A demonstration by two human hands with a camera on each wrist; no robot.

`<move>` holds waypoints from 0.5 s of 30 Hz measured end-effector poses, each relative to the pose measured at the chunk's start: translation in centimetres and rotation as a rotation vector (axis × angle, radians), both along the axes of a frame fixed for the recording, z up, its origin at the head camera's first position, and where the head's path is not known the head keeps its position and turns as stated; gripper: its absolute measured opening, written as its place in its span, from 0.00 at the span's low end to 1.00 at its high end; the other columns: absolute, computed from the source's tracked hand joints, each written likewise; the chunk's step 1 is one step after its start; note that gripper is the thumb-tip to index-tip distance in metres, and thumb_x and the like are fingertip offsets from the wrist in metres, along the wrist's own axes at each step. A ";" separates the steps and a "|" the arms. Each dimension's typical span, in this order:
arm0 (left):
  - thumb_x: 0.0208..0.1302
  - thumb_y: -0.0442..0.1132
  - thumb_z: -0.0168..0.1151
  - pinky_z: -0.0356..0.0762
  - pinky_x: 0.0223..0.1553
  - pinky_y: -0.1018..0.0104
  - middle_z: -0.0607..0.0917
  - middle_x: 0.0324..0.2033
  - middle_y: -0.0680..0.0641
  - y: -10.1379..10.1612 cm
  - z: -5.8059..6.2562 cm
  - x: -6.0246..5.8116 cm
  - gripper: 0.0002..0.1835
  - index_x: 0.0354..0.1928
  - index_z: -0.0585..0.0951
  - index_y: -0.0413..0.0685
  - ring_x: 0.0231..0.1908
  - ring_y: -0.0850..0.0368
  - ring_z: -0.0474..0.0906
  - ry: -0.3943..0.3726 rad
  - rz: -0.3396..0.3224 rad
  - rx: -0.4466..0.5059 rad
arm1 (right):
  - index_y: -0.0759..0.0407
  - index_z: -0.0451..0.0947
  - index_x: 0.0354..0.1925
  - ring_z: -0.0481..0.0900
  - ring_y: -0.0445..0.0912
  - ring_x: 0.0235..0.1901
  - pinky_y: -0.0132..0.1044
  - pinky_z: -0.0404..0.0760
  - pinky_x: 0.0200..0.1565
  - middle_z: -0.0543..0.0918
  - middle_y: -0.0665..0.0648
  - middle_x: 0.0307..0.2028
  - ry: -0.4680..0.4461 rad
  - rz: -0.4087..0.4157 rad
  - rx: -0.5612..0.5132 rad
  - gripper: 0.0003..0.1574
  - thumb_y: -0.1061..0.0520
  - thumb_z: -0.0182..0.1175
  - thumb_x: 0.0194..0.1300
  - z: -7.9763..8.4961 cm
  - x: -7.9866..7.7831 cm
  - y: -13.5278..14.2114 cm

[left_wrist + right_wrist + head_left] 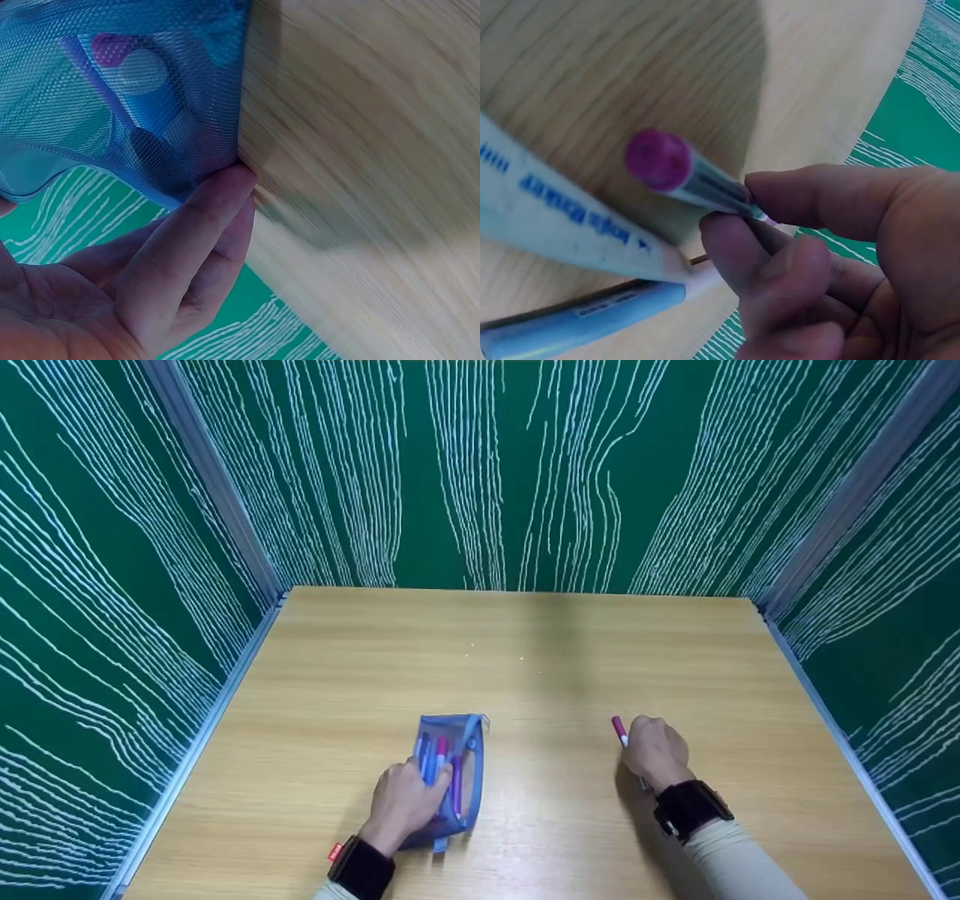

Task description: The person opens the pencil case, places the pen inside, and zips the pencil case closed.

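Hands: left [405, 802] grips 1 pouch [214, 105] | right [657, 751] pinches 1 pink-tipped pen [703, 181] | 2 pens [577, 217] [596, 315] beside

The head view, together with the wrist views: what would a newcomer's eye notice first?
Probably the green walls with white wavy lines, behind and on both sides of the wooden table. Next, the blue mesh pouch with pens inside, held by the left hand left of centre. On the right, the right hand pinches a pink-ended marker.
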State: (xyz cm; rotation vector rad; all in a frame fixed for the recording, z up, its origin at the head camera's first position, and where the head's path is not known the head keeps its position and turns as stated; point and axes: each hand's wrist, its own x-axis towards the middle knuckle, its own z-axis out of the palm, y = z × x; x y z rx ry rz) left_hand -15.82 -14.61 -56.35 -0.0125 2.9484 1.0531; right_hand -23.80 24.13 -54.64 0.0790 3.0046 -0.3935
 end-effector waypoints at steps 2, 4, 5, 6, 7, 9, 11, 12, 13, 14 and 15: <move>0.71 0.61 0.57 0.70 0.19 0.64 0.75 0.18 0.53 0.0 0.0 0.0 0.24 0.27 0.74 0.49 0.16 0.60 0.71 0.014 0.001 -0.011 | 0.61 0.71 0.22 0.77 0.53 0.25 0.50 0.78 0.25 0.77 0.60 0.23 0.002 0.001 -0.019 0.09 0.67 0.60 0.55 0.0 0.1 -0.3; 0.72 0.60 0.57 0.70 0.19 0.64 0.75 0.18 0.53 0.0 0.0 0.0 0.24 0.26 0.74 0.49 0.16 0.61 0.71 0.008 0.003 -0.007 | 0.61 0.71 0.23 0.77 0.53 0.24 0.48 0.78 0.24 0.77 0.59 0.22 0.009 0.004 -0.046 0.08 0.67 0.60 0.54 0.1 0.2 -0.6; 0.72 0.60 0.57 0.70 0.19 0.65 0.75 0.18 0.53 0.0 0.0 0.0 0.24 0.26 0.74 0.49 0.15 0.61 0.70 0.004 0.004 -0.006 | 0.61 0.71 0.23 0.77 0.53 0.24 0.47 0.78 0.24 0.77 0.59 0.22 0.006 0.004 -0.061 0.09 0.67 0.61 0.55 0.1 0.2 -0.8; 0.72 0.60 0.57 0.70 0.19 0.65 0.75 0.18 0.53 0.0 0.1 0.0 0.24 0.26 0.74 0.50 0.15 0.61 0.70 0.000 0.005 -0.003 | 0.61 0.71 0.23 0.77 0.52 0.23 0.46 0.78 0.24 0.77 0.59 0.22 0.004 0.003 -0.073 0.09 0.66 0.61 0.54 0.1 0.2 -1.0; 0.72 0.61 0.57 0.70 0.19 0.65 0.75 0.18 0.53 0.0 0.1 0.0 0.24 0.26 0.73 0.50 0.15 0.61 0.70 -0.006 0.005 0.001 | 0.60 0.72 0.22 0.77 0.52 0.22 0.44 0.78 0.23 0.77 0.58 0.22 -0.001 0.002 -0.087 0.09 0.66 0.62 0.54 0.2 0.2 -1.1; 0.72 0.61 0.56 0.70 0.19 0.64 0.75 0.19 0.53 -0.1 0.1 0.1 0.24 0.26 0.73 0.50 0.15 0.61 0.70 -0.013 0.006 0.008 | 0.59 0.72 0.20 0.77 0.51 0.21 0.42 0.76 0.22 0.77 0.58 0.20 -0.010 -0.005 -0.121 0.11 0.66 0.62 0.54 0.3 0.3 -1.5; 0.72 0.61 0.56 0.70 0.19 0.64 0.75 0.19 0.53 -0.1 0.1 0.1 0.24 0.27 0.74 0.50 0.16 0.61 0.71 -0.017 0.006 0.017 | 0.57 0.72 0.18 0.76 0.49 0.17 0.38 0.74 0.19 0.77 0.56 0.18 -0.020 -0.009 -0.160 0.13 0.66 0.62 0.54 0.4 0.5 -1.9; 0.72 0.61 0.56 0.71 0.20 0.64 0.76 0.19 0.53 0.0 0.1 0.1 0.24 0.27 0.74 0.50 0.16 0.61 0.71 -0.016 0.006 0.020 | 0.57 0.71 0.16 0.75 0.47 0.16 0.37 0.73 0.18 0.76 0.55 0.17 -0.016 -0.007 -0.179 0.15 0.65 0.62 0.55 0.4 0.5 -2.1; 0.72 0.61 0.56 0.71 0.19 0.64 0.76 0.20 0.53 0.0 0.1 0.1 0.24 0.28 0.74 0.50 0.16 0.61 0.72 -0.017 0.006 0.024 | 0.56 0.71 0.15 0.74 0.46 0.14 0.36 0.72 0.16 0.76 0.54 0.15 -0.016 -0.007 -0.200 0.16 0.65 0.63 0.55 0.4 0.6 -2.3; 0.72 0.61 0.56 0.71 0.20 0.64 0.76 0.20 0.52 0.0 0.1 0.1 0.24 0.28 0.74 0.49 0.16 0.60 0.72 -0.018 0.006 0.027 | 0.56 0.71 0.14 0.73 0.45 0.13 0.34 0.71 0.15 0.75 0.53 0.14 -0.012 -0.004 -0.218 0.18 0.65 0.63 0.56 0.4 0.7 -2.5; 0.72 0.61 0.57 0.72 0.19 0.64 0.76 0.20 0.52 -0.1 0.1 0.1 0.24 0.28 0.74 0.49 0.16 0.60 0.72 -0.020 0.006 0.029 | 0.56 0.72 0.13 0.73 0.44 0.12 0.33 0.70 0.15 0.75 0.52 0.13 -0.009 -0.001 -0.236 0.19 0.64 0.64 0.56 0.3 0.7 -2.7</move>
